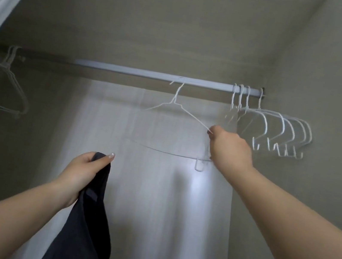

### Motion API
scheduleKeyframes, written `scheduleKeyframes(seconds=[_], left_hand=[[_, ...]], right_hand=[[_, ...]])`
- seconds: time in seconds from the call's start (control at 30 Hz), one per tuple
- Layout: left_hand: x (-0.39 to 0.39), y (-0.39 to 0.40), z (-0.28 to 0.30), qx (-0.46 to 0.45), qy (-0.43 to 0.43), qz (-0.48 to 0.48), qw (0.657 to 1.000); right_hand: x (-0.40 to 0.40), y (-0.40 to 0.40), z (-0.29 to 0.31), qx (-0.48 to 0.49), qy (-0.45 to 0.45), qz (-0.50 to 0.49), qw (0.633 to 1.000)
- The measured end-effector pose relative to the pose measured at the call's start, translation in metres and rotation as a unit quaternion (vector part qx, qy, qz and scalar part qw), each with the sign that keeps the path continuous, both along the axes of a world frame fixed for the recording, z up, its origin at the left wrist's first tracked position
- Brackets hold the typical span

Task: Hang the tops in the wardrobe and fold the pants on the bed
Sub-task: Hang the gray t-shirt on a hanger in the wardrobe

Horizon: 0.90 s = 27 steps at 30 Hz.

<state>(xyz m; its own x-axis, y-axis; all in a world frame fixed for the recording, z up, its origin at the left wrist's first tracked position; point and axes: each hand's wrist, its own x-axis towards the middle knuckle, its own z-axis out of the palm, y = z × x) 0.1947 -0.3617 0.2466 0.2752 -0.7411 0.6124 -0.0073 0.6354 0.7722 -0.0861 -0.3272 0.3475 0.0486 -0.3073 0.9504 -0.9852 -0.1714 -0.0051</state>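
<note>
**Hanger in one hand, top in the other**

The right hand (229, 147) has its grip closed on the right end of a white wire hanger (175, 116), fingers curled round the wire where the shoulder meets the bottom bar. The hanger's hook sits just below the wardrobe rail (156, 75), near the rail's middle; whether it touches the rail I cannot tell. The left hand (83, 173) grips a dark sleeveless top (90, 224) by its upper edge, thumb and fingers pinched over the fabric, and the top hangs straight down from that hold, low in the wardrobe opening and well apart from the hanger.

Toward the right end of the rail a cluster of empty white hangers (278, 129) hangs close together. At the left end, in shadow, a few more empty hangers (2, 87) hang.

As far as progress goes, no garment is on the rail anywhere in view, so the hanging looks barely begun: this top is not yet on its hanger. The bed and the pants are out of sight, so nothing can be said of the folding.
</note>
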Motion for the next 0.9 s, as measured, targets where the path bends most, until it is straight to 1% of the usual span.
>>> scheduleKeyframes(seconds=[0.07,0.1,0.13,0.2,0.23,0.27,0.33,0.43,0.5,0.57,0.6,0.67,0.7,0.77,0.83,0.9], left_hand=[[0.009,-0.006,-0.008,0.008,-0.019,0.033,0.999],[0.014,-0.009,-0.014,0.014,-0.035,0.054,0.998],[0.018,-0.012,-0.020,0.021,-0.051,0.079,0.995],[0.026,-0.017,-0.030,0.041,-0.102,0.134,0.985],[0.029,-0.018,-0.038,0.058,-0.135,0.166,0.975],[0.032,-0.020,-0.045,0.077,-0.163,0.195,0.964],[0.039,-0.023,-0.063,0.106,-0.196,0.220,0.949],[0.056,-0.027,-0.089,0.120,-0.234,0.230,0.937],[0.073,-0.029,-0.103,0.129,-0.293,0.248,0.914],[0.090,-0.026,-0.111,0.152,-0.358,0.269,0.881],[0.097,-0.025,-0.114,0.168,-0.398,0.284,0.856],[0.110,-0.021,-0.119,0.196,-0.472,0.323,0.796],[0.117,-0.020,-0.121,0.204,-0.498,0.347,0.768],[0.129,-0.016,-0.125,0.220,-0.525,0.388,0.725],[0.140,-0.013,-0.129,0.225,-0.536,0.419,0.698],[0.145,-0.011,-0.131,0.222,-0.542,0.432,0.686]], right_hand=[[0.010,-0.012,-0.023,0.044,-0.032,0.079,0.995],[0.015,-0.017,-0.037,0.079,-0.077,0.143,0.984],[0.021,-0.022,-0.051,0.110,-0.141,0.221,0.959],[0.032,-0.025,-0.076,0.149,-0.262,0.350,0.887],[0.037,-0.024,-0.091,0.161,-0.296,0.385,0.859],[0.040,-0.023,-0.104,0.166,-0.314,0.410,0.840],[0.046,-0.020,-0.131,0.177,-0.328,0.441,0.817],[0.051,-0.017,-0.165,0.195,-0.310,0.445,0.817],[0.053,-0.014,-0.181,0.202,-0.295,0.447,0.820],[0.054,-0.012,-0.191,0.205,-0.286,0.446,0.823],[0.055,-0.012,-0.195,0.207,-0.284,0.444,0.824],[0.054,-0.011,-0.201,0.212,-0.278,0.438,0.828],[0.054,-0.011,-0.204,0.215,-0.274,0.436,0.830],[0.053,-0.010,-0.209,0.218,-0.272,0.434,0.831],[0.052,-0.008,-0.213,0.221,-0.272,0.435,0.830],[0.052,-0.008,-0.217,0.224,-0.272,0.436,0.828]])
